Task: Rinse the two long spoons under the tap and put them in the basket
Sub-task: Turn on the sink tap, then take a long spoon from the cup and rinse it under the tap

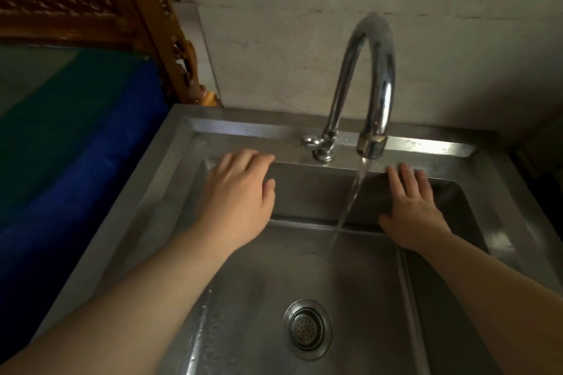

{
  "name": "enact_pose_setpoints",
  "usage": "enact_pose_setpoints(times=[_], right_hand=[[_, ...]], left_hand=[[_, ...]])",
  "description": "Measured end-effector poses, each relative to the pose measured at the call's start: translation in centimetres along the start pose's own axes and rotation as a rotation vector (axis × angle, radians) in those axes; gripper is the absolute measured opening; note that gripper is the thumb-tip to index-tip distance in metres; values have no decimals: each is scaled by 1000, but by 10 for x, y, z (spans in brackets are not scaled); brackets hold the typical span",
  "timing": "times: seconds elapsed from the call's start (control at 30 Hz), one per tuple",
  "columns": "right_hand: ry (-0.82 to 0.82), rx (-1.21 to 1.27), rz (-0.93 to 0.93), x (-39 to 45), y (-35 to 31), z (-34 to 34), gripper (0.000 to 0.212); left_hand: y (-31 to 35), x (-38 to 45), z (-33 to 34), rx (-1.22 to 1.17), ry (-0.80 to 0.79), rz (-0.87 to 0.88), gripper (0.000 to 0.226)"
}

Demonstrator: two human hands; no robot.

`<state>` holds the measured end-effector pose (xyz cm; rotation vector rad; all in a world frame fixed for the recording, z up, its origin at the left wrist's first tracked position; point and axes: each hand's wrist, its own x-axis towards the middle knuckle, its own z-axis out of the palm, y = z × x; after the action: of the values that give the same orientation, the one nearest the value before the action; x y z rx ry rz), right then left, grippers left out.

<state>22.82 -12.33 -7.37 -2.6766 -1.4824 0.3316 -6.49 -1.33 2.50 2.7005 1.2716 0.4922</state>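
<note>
From the head camera, we are looking down into one square stainless-steel sink (189, 167), where one curved chrome gooseneck tap (370, 76) is pouring a single clear stream of water (350, 201) onto the basin floor. The stream is falling between our two bare hands and touching neither.

We are reaching our left hand (236, 201) toward the back left of the basin, fingers loosely curled and apart, the fingertips lying near the rear ledge just beside the tap's small chrome lever (310, 141). It is holding nothing.

We are spreading our right hand (411, 213) flat, palm down, to the right of the stream, its fingertips (405, 169) reaching the back rim of the basin. It too is gripping nothing.

One round perforated metal drain strainer (307, 329) is sitting in the basin floor, nearer to us than both hands, with water droplets scattered along the left wall.

Neither the two long spoons nor the basket are showing anywhere in this view, so we cannot tell where they are lying relative to either hand.

To the left of the sink, one blue and green cloth-covered surface (76, 137) is running alongside the rim, with one carved brown wooden frame (146, 18) rising behind it. A pale stained wall (304, 24) is standing behind the tap.
</note>
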Motion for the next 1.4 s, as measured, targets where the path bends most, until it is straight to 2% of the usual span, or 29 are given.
enact_pose_setpoints(times=[0.1,0.17,0.2,0.3,0.43,0.5,0.63,0.73,0.87,0.97,1.03,1.13,1.23,1.3,1.4], right_hand=[[116,78,39,-24,-2,2,96],[195,213,107,-56,-8,8,80],[205,272,132,-76,-12,11,71],[91,357,175,-139,-39,17,50],[148,473,136,-216,-107,14,34],[177,505,36,-246,-150,5,31],[172,670,-330,-286,-236,-24,20],[39,742,-542,-311,-298,-44,22],[-201,724,-739,-357,-369,-52,21],[-451,681,-677,-389,-405,-45,32],[-633,660,-599,-404,-423,-38,30],[-732,748,-426,-419,-449,-29,29],[-716,823,-281,-421,-473,-25,27],[-645,859,-260,-419,-487,-24,23],[-538,821,-281,-416,-503,-22,24]], left_hand=[[-11,-26,-31,-1,-15,-26,42],[-21,-49,-54,-12,1,-61,41],[-26,-60,-65,-14,14,-79,40],[-42,-97,-99,13,55,-128,37],[-67,-141,-141,59,132,-196,33],[-79,-165,-163,85,167,-231,34],[-97,-217,-212,126,210,-344,36],[-113,-267,-250,108,278,-468,39],[-136,-348,-289,90,386,-734,39],[-155,-406,-290,34,456,-941,43],[-168,-440,-275,-43,494,-1027,47],[-181,-482,-241,-293,521,-1177,56],[-184,-502,-205,-481,443,-1241,77],[-184,-506,-186,-593,385,-1228,89],[-187,-502,-166,-740,366,-1175,88]])
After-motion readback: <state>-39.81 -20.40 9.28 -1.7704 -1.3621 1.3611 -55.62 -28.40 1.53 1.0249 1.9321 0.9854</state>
